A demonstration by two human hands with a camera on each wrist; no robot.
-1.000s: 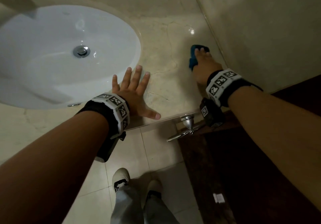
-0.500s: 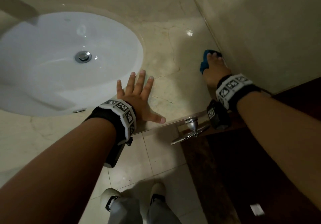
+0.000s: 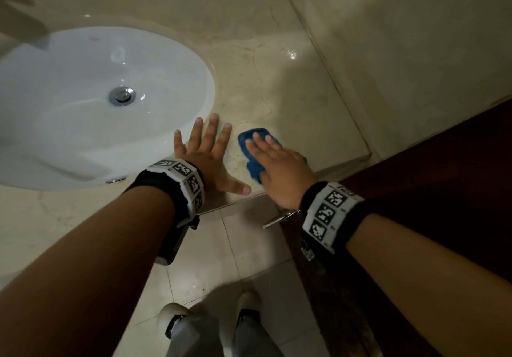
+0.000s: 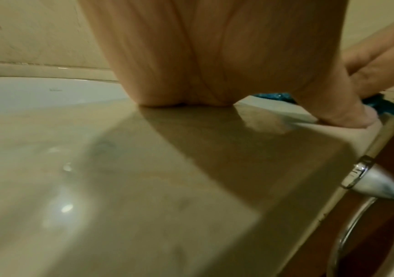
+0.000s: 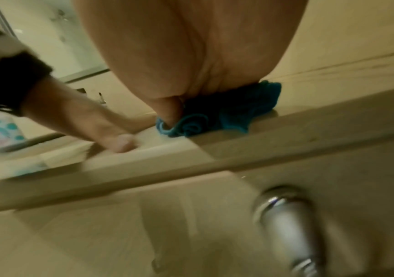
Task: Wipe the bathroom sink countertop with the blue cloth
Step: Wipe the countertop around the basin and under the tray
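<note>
A bathroom: a white oval sink (image 3: 83, 102) with a metal drain (image 3: 122, 96) sits in a marble countertop (image 3: 277, 79) (floor tiles (image 3: 221, 259) below the sink).

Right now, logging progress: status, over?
Left hand flat on countertop. Right hand pressing blue cloth near front edge. Nothing blocking.

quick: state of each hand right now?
Left hand: open, flat on the countertop, fingers spread.
Right hand: open, straight fingers pressing the blue cloth down.
</note>
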